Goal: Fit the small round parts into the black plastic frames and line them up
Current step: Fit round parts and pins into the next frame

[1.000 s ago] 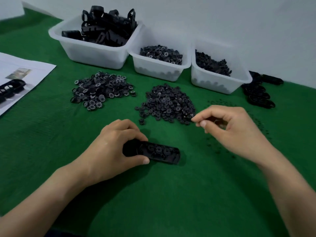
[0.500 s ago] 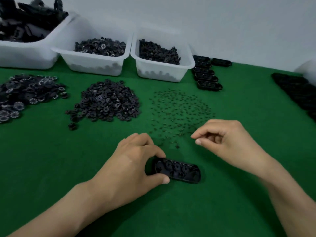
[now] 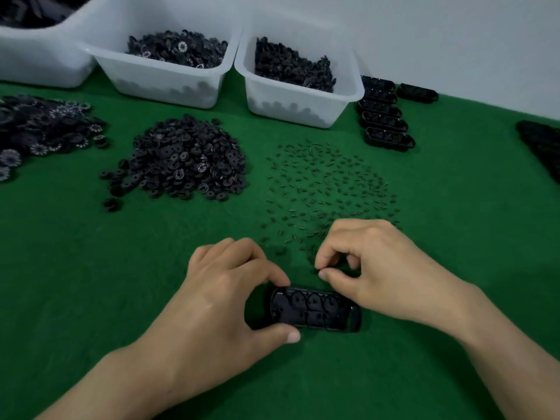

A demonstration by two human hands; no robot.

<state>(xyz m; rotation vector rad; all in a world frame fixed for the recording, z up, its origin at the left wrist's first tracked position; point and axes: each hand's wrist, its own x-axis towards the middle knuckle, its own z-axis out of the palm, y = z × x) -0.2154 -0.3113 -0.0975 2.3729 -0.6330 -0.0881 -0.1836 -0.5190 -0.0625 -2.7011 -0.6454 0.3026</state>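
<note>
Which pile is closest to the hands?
The scattered tiny pins, just behind the right hand; the disc pile and the white-marked pile sit farther left.

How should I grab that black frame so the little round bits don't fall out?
Probably pinch the black frame across its long side walls from above, thumb on the near wall, a finger on the far one, like the left hand at its left end. It lies flat, open side up, round parts inside, so keep it level.
</note>
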